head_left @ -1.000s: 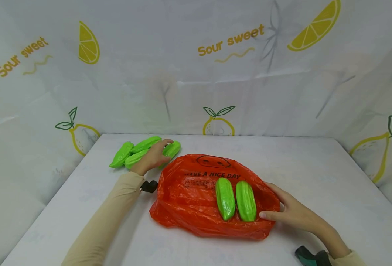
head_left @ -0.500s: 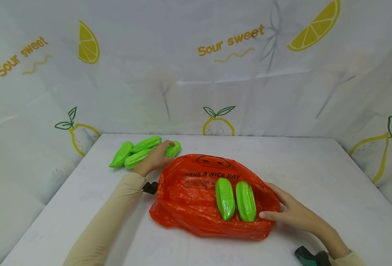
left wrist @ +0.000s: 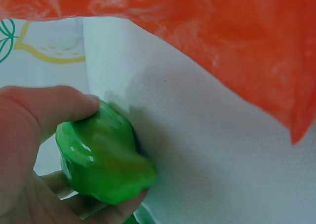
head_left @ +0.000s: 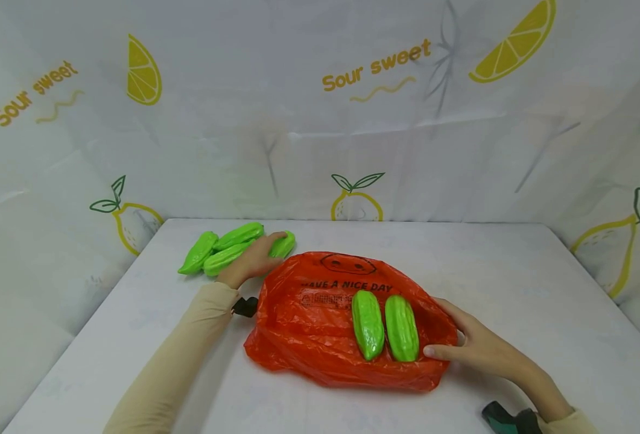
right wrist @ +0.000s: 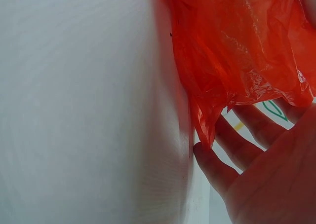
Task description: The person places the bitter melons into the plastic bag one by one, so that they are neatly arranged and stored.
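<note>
left hand | shifted right | covers more of green gourd

From above the left hand and right hand, the head view faces forward-down; close-up wrist views face fingerward, sharing the red bag.

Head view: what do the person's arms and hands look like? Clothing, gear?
Left hand: no glove; plain beige left sleeve, wrinkled, with a small black device at the wrist. Right hand: no glove; beige right sleeve mostly out of frame, beside a black-and-green device.
</note>
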Demonstrator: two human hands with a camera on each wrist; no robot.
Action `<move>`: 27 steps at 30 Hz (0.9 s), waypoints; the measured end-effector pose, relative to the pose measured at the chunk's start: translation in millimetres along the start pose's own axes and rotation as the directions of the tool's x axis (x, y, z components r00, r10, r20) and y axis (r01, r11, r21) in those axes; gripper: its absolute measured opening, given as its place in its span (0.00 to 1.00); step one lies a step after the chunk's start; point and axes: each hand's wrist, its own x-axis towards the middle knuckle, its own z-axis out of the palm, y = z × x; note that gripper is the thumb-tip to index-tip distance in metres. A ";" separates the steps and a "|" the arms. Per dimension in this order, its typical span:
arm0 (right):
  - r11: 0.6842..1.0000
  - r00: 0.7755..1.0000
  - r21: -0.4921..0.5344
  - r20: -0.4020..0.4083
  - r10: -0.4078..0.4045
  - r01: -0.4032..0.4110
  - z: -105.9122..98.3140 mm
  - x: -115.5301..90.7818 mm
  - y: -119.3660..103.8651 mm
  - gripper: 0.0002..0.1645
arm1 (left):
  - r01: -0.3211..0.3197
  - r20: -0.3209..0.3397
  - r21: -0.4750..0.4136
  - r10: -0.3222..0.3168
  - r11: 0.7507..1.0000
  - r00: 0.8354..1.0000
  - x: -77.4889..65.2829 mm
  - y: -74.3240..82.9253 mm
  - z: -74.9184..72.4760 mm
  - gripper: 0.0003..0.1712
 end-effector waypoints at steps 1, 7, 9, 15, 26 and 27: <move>1.000 1.000 0.002 0.001 0.002 -0.002 -0.1 0.0 -0.3 0.49 | 0.000 0.002 0.008 0.000 1.000 1.000 -0.1 0.3 -0.2 0.37; 1.000 1.000 0.017 0.008 0.011 -0.011 -0.5 0.1 -0.9 0.49 | 0.010 -0.001 0.024 -0.010 1.000 1.000 -2.1 1.8 -0.1 0.35; 1.000 1.000 0.018 0.010 0.015 -0.016 -0.6 0.2 -0.7 0.49 | 0.017 -0.005 0.027 -0.017 0.999 1.000 -2.7 1.6 0.1 0.34; 1.000 1.000 0.016 0.012 0.025 -0.026 -0.6 -0.1 -0.3 0.50 | 0.028 -0.029 0.029 -0.027 0.999 0.999 -6.1 1.5 -0.8 0.35; 1.000 1.000 0.004 0.005 0.020 -0.020 -0.1 -0.2 -0.2 0.50 | -0.003 -0.098 -0.001 0.003 1.000 0.995 -13.9 1.1 -5.4 0.35; 1.000 1.000 0.001 0.003 0.019 -0.019 -0.1 -0.2 -0.2 0.50 | -0.004 -0.098 -0.001 0.004 1.000 0.995 -14.5 1.3 -5.7 0.35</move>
